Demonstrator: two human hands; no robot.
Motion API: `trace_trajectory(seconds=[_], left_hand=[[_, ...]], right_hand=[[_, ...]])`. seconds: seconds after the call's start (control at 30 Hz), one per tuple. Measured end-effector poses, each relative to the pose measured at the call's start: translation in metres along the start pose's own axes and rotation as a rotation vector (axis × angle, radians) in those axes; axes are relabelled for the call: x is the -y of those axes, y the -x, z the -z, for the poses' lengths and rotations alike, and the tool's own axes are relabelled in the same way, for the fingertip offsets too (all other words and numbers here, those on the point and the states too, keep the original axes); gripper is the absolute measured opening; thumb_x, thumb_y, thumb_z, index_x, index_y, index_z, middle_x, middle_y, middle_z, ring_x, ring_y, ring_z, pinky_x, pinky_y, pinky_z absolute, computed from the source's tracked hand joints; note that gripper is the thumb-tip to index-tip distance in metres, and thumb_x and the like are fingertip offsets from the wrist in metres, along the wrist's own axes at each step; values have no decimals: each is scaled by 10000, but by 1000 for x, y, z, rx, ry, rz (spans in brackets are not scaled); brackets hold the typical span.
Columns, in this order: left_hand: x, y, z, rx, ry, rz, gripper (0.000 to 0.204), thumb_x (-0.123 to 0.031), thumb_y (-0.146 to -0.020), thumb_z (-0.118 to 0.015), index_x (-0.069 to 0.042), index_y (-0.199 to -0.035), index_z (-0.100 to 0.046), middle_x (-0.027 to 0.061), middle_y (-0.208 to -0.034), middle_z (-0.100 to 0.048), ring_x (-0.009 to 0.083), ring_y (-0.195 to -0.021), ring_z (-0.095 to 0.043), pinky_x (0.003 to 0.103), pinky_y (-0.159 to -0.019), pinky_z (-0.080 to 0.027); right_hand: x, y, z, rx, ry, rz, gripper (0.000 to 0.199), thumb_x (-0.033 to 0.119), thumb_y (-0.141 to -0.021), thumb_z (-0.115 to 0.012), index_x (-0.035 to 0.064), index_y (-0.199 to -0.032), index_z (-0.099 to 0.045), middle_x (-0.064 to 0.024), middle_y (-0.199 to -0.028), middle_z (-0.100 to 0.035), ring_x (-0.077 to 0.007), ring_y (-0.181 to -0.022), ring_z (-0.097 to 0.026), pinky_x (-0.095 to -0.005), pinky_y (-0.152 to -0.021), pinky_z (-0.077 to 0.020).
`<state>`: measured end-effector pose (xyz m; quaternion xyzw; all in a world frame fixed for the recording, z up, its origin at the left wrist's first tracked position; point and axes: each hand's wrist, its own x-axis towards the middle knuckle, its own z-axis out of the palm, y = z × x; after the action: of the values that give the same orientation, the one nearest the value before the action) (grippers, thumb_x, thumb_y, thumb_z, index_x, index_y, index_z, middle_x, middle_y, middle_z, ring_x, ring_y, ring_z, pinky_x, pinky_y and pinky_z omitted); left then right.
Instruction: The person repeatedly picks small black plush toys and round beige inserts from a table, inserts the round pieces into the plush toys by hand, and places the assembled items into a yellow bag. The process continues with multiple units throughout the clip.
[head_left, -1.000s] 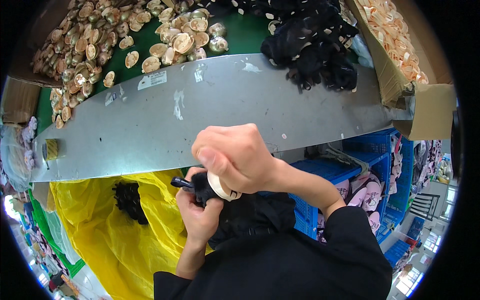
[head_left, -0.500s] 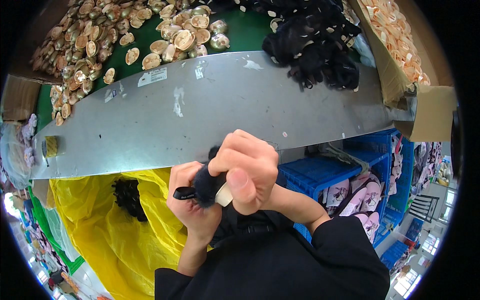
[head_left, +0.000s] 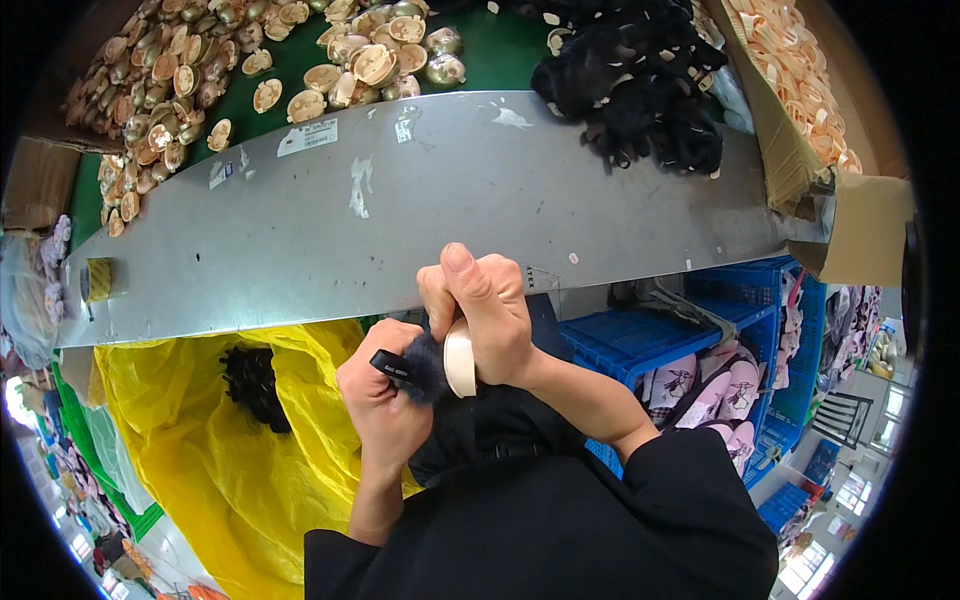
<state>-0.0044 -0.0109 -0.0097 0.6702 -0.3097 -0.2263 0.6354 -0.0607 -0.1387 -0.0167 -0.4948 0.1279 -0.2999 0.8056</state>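
Both my hands meet just past the near edge of the metal table. My left hand (head_left: pixel 372 398) is closed around a dark fluffy fur piece (head_left: pixel 425 368), from which a black fabric tag (head_left: pixel 389 364) with light print sticks out. My right hand (head_left: pixel 495 322) grips the same fur piece from the other side, together with a cream plastic ring (head_left: pixel 460 362) that presses against the fur. The right thumb points up and away. My fingers cover much of the fur piece, so its whole shape is hidden.
A metal table (head_left: pixel 290 240) spans the middle. Gold-and-cream plastic shells (head_left: pixel 372 65) and black fur pieces (head_left: pixel 625 100) lie beyond it. A carton (head_left: pixel 790 160) holds peach plastic rings (head_left: pixel 785 70). Below are a yellow bag (head_left: pixel 200 470) with black pieces and blue crates (head_left: pixel 630 345).
My right hand has turned, its thumb swinging upward and away, and the cream ring now faces more to the right. My left hand has shifted slightly left.
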Motion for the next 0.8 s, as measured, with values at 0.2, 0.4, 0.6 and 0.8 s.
trace_trajectory(seconds=[0.2,0.4,0.6,0.8], left_hand=[[0,-8,9,62,92,145,22,19,-859,-641,5,-848,-627,-19,-758,-586,68,-704,-507,222,-630,-402],[-7,-15,4,-273,170,174,141,-7,-910,-641,10,-1044,-598,0,-921,-608,50,-859,-571,193,-729,-458],[2,-9,15,-236,121,154,69,6,-923,-642,-8,-974,-597,-25,-882,-595,44,-818,-555,188,-733,-445],[3,-12,16,-223,671,292,48,-37,-962,-637,-29,-966,-590,-8,-986,-583,68,-899,-559,205,-815,-435]], right_hand=[[-7,2,1,-64,13,-52,676,402,-1104,-365,28,-550,-466,-22,-537,-441,-95,-521,-346,-273,-511,-262],[-5,-2,14,6,423,126,519,437,-1071,-453,-2,-876,-648,-45,-742,-593,-76,-659,-534,-230,-600,-417],[2,2,13,96,623,178,401,342,-855,-810,15,-970,-609,-62,-857,-588,-150,-716,-544,-274,-672,-465],[5,11,6,99,608,207,358,172,-782,-873,43,-818,-541,-56,-739,-485,-156,-656,-473,-276,-598,-395]])
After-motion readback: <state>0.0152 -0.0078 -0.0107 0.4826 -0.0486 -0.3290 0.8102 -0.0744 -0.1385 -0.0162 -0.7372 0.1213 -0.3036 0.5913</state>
